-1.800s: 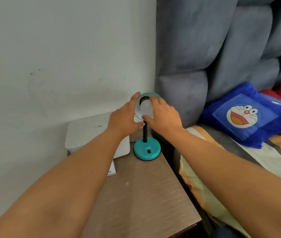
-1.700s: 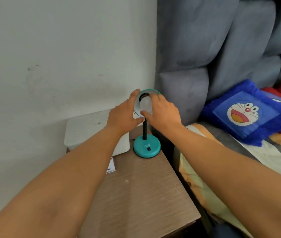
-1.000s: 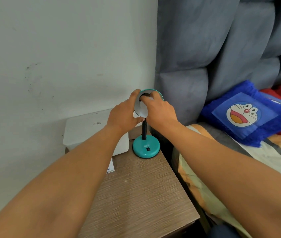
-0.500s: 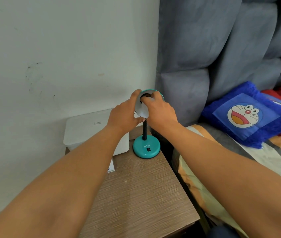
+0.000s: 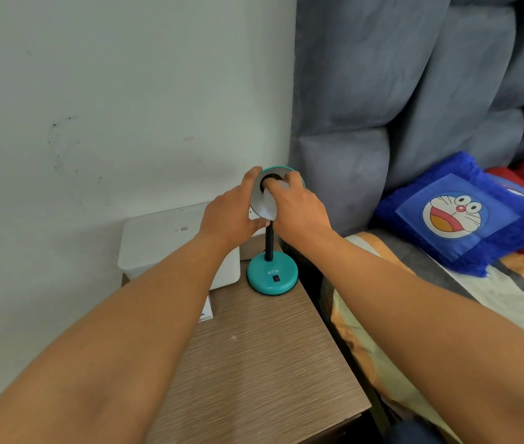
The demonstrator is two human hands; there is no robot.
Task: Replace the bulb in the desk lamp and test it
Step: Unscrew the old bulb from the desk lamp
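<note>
In the head view, the only one given, the person is working at a small teal desk lamp [image 5: 270, 251] standing at the back right corner of a wooden bedside table [image 5: 264, 357], just beside a white box [image 5: 171, 238] against the wall. The left hand [image 5: 230, 216] is curling around the left edge of the lamp's shade [image 5: 262, 201], thumb under the lower rim and a fingertip over the top, steadying the head. The right hand [image 5: 299, 209] is reaching into the mouth of the shade, its fingers [image 5: 281, 184] closing around the white bulb [image 5: 270, 208], most of which is hidden behind the knuckles. Compared with about two seconds ago, the right hand is sitting further across the bulb and its wrist is rolling over, so less of the white globe is showing now; that looks like a turning motion on the thread. Whether it is screwing in or out cannot be told. The bulb is unlit, sitting within the shade at the dark socket [image 5: 270, 179]. The switch [image 5: 276, 278] on the round base is untouched, so the testing is probably waiting. A blue cartoon cushion [image 5: 466, 216] is lying on the bed to the right.
</note>
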